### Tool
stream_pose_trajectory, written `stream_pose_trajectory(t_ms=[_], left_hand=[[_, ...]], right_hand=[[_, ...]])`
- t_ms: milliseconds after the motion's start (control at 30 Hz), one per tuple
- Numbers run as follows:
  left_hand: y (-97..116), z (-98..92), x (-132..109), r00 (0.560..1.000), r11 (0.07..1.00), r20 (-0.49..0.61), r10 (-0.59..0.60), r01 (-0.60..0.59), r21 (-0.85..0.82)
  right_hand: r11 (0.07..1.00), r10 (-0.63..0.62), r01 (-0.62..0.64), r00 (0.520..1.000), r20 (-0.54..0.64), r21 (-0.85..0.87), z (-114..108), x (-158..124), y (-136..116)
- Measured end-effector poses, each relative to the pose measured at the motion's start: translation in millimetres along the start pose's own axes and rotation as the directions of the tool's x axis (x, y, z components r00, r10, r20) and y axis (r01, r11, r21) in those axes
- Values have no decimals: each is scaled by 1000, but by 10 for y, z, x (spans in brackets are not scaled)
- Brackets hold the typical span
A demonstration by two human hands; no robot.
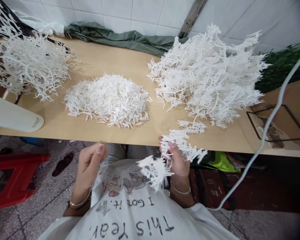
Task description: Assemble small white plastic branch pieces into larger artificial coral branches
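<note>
My right hand (178, 162) is closed around a bunch of white plastic branch sprigs (176, 154), held over my lap just below the table's front edge. My left hand (90, 165) hovers to the left at the same height, fingers curled loosely together with the thumb up; nothing shows in it. On the tan table (95, 63) lie a low heap of short white plastic pieces (107, 99) in the middle, a large pile of white branches (207, 75) at the right and another white branch pile (27, 65) at the left.
A green cloth (120, 36) lies along the tiled wall at the back. A white fan-like blade (12, 116) sticks in at the left edge. A red stool (15, 180) stands on the floor at left. A white cable (265, 133) crosses at right, over a black wire frame (277, 123).
</note>
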State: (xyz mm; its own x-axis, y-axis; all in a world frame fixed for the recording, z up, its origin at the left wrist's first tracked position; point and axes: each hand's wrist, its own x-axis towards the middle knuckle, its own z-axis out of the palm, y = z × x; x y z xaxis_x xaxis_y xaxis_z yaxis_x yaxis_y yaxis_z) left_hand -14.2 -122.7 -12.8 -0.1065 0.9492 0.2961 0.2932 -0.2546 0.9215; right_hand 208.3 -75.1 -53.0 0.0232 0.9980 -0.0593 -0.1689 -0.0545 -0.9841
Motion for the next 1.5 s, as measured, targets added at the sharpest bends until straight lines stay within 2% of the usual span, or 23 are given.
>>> stream_pose_trajectory(t_ms=[67,133,200,233,333,400,500,600,733,867,967,1067,1167,1233,1333,1400,1467,1500], left_hand=[[61,119,13,976,996,214,44,-59,62],[111,278,44,928,988,363,80,-123,96],[141,418,82,914,972,393,105,-177,152],[149,467,101,915,963,389,109,-195,187],[159,522,146,929,946,358,93,-195,260],[160,507,170,923,954,381,62,-167,250],[158,478,199,878,983,479,-21,-71,172],[150,495,207,840,988,536,-88,6,153],[123,585,168,867,969,481,-130,9,246],[71,659,111,910,972,384,-153,69,225],[60,659,109,898,971,403,-174,88,224],[97,613,141,854,967,478,-207,106,230],[145,543,172,812,974,545,-209,119,195],[160,505,181,794,978,575,-198,119,172],[166,488,178,781,983,598,-180,123,135],[182,482,154,776,986,608,-168,135,101],[220,446,95,763,988,630,-145,144,53],[246,411,52,747,990,654,-116,141,15]], right_hand=[[985,-146,149,989,39,-90,76,-42,-60],[923,-317,340,937,145,-181,199,-74,-131],[870,-402,449,885,234,-204,301,-81,-197],[862,-415,467,874,252,-199,329,-78,-221],[881,-371,428,889,269,-200,324,-56,-232],[902,-312,373,911,270,-216,282,-43,-197],[941,-242,290,935,258,-171,236,-31,-146],[946,-243,286,937,252,-151,235,-24,-146],[931,-274,319,931,241,-177,268,-13,-178],[895,-335,386,913,233,-225,292,13,-163],[891,-343,403,899,274,-208,292,30,-120],[950,-259,290,939,228,-116,273,21,-85],[1000,-23,24,984,175,-3,250,-7,-93],[989,116,-132,970,214,66,263,-28,-110],[975,110,-153,962,248,160,339,-58,-88],[976,66,-103,979,192,191,369,-58,-39],[984,-7,10,1000,-17,179,307,-9,-1],[986,-58,80,987,-147,147,232,37,0]])
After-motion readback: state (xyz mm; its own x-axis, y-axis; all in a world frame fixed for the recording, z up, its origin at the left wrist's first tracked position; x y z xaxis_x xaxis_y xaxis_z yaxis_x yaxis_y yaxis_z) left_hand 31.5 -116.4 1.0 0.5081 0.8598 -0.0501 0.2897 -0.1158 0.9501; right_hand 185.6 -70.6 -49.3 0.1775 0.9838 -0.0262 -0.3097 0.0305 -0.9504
